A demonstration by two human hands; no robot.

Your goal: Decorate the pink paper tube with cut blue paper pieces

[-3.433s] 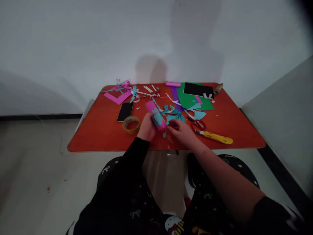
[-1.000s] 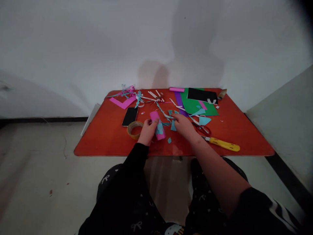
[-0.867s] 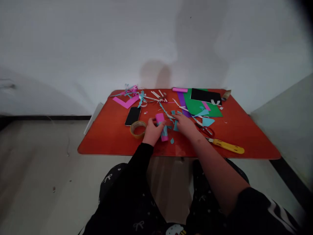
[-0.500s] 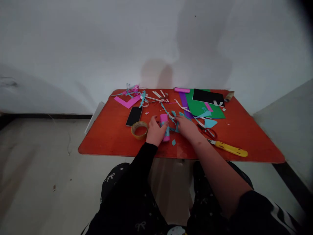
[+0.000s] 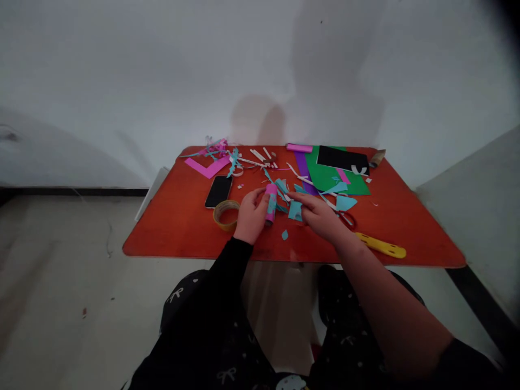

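The red table [image 5: 174,233] spans the middle of the frame, its green sheet [image 5: 319,176] and a black panel [image 5: 339,158] lying upper right of centre and looking undisturbed.

Just right of centre, the right hand [image 5: 323,216] has changed most: half a second ago it covered the teal cuttings, and now it sits back toward the right with its index finger stretched out. A white scrap [image 5: 287,198] shows at that fingertip; whether the hand grips it cannot be told.

The left hand [image 5: 251,218], at the centre, is clamped around the pink-and-teal roll [image 5: 271,201], thumb along its right side. The roll is turned a little, so its dark near end now shows. The two hands are apart, so the left alone steadies the roll.

At lower right, the yellow cutter [image 5: 382,246] has lost its blade from sight behind the right forearm. The phone [image 5: 219,191] and tape ring [image 5: 219,223], left of centre, keep their places.

A teal piece [image 5: 295,208] beside the right hand is now more exposed, within easy reach, I judge. Smallest, a teal leaf [image 5: 285,235] lies below it, apart from both hands.
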